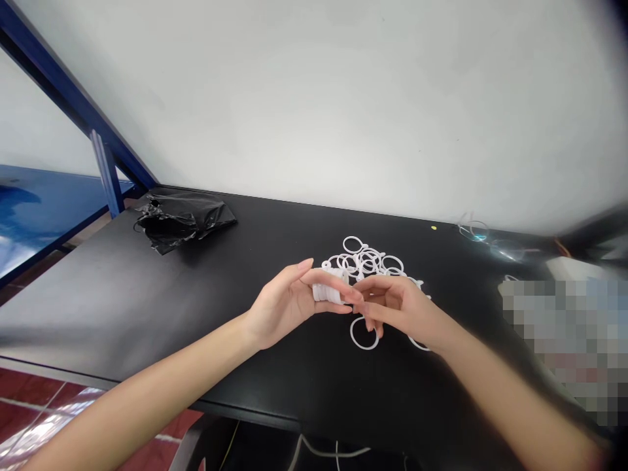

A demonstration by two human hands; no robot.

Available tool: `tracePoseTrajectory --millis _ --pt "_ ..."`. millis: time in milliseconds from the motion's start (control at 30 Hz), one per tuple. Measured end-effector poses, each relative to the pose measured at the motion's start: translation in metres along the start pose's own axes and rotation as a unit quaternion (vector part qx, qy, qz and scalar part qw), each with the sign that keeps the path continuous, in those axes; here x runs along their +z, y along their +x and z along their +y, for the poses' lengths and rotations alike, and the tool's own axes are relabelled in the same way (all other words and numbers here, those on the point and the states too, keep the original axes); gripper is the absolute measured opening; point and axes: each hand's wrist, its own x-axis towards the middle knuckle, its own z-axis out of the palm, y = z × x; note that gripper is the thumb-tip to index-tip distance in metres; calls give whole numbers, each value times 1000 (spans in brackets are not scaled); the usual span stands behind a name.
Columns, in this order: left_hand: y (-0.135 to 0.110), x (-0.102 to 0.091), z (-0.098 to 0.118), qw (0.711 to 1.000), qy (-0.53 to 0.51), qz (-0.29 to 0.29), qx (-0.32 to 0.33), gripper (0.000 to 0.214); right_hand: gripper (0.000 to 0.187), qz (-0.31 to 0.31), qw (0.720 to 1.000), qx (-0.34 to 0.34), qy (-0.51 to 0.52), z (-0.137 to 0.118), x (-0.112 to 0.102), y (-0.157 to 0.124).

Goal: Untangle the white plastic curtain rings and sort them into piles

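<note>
My left hand [292, 301] is closed around a stack of white plastic curtain rings [326, 294], which sit side by side between its fingers. Fingers bent, my right hand [392, 304] meets the left fingertips just right of the stack; its fingertips are pressed together, and what they pinch is hidden. Below them shows a single white ring [352, 342], partly behind the right fingers; whether it touches them I cannot tell. Beyond both hands lies a loose pile of similar rings [369, 261], each with a small eyelet. A few more rings are partly covered by the right hand.
A crumpled black plastic bag [196, 219] lies open on the black table [275, 229] at the back left. Clear glasses [475, 230] rest near the wall at the back right. A blurred-out object [569, 340] occupies the right side. A blue metal frame [73, 98] stands left.
</note>
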Motion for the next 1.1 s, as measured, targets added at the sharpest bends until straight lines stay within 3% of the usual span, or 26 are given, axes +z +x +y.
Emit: tracePoseTrajectory --millis 67,133,267,400,500,633,800,933,1100 --pt "-3 1 -2 998 55 -17 31 51 28 -57 996 12 72 0 3 0" --pt "-6 2 -4 992 99 -47 56 50 24 -68 993 -9 100 2 9 1" --pt "-10 6 -1 987 124 -95 36 50 14 -13 993 -70 97 4 20 1" --pt "-10 8 1 984 146 -100 -1 52 19 66 988 -54 126 4 22 1" --pt "-9 7 0 983 154 -101 -17 53 21 87 985 -43 146 4 21 2" --pt "-8 5 -3 986 128 -106 -19 57 20 30 982 -16 187 4 19 3" --pt "-5 5 -3 987 50 -153 -22 61 58 -153 954 -30 258 4 19 1" --pt "-3 5 -6 986 57 -157 -23 58 58 -110 948 -28 299 4 26 -1" --pt "-1 4 -14 993 68 -92 -17 47 57 -93 950 -10 298 4 36 -3"
